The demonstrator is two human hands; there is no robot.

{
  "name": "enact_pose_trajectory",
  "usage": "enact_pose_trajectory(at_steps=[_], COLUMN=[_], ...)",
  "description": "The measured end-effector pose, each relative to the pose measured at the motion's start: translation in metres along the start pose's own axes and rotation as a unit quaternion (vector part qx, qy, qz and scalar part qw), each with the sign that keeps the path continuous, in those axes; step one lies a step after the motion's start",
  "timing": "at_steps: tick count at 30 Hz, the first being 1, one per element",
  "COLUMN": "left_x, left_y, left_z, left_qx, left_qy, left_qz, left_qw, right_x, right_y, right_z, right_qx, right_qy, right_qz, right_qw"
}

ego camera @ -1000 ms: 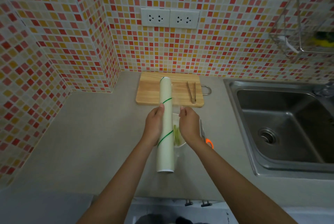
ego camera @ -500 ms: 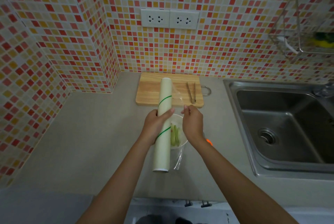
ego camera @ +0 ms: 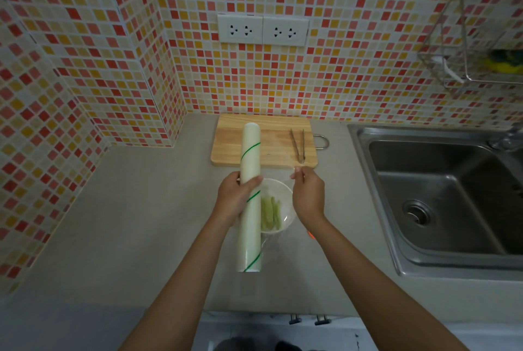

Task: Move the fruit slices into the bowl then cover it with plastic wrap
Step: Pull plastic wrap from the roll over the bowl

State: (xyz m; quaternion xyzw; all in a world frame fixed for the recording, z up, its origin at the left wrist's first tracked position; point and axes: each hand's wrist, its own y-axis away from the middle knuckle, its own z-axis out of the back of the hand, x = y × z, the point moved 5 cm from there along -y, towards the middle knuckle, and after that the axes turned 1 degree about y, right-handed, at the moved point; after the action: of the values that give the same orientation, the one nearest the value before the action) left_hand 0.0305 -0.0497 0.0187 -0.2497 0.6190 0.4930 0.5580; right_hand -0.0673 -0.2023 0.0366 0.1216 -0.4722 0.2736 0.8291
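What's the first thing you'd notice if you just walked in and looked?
The long white roll of plastic wrap with green stripes, gripped by the left hand over the counter's middle. Beside it sits a small white bowl of pale green fruit slices, while the right hand pinches the clear film. Behind, bright red-and-yellow mosaic tiles.

Left hand grips the plastic wrap roll beside the bowl of fruit slices; right hand pinches the film.

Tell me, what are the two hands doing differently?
The left hand wraps around the plastic wrap roll; the right hand only pinches the thin clear film with its fingertips. The left is beside the bowl, the right past its far side. Both stay over the counter.
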Motion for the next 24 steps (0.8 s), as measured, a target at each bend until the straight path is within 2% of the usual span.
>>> enact_pose_trajectory(at_steps=[5,8,12,16,24], left_x=[0.003,0.003,0.000,0.002,0.003], left_y=[-0.001,-0.002,-0.006,-0.007,-0.003], left_z=[-0.003,0.000,0.011,0.010,0.015], left_qx=[0.008,0.019,-0.016,-0.006,-0.031], left_qy=[0.026,0.007,-0.031,-0.021,-0.114], left_qz=[0.024,0.018,-0.004,0.018,-0.027], left_qw=[0.999,1.000,0.999,1.000,0.993], right_x=[-0.005,-0.008,-0.015,-0.020,-0.029], right_y=[-0.006,-0.006,-0.006,-0.008,-0.005], right_z=[0.003,0.004,0.005,0.007,0.006], right_qx=[0.006,0.005,-0.001,-0.001,-0.006], right_qy=[0.015,0.011,0.013,0.024,0.037], right_qz=[0.002,-0.001,-0.013,-0.010,0.006], right_qw=[1.000,1.000,1.000,1.000,0.999])
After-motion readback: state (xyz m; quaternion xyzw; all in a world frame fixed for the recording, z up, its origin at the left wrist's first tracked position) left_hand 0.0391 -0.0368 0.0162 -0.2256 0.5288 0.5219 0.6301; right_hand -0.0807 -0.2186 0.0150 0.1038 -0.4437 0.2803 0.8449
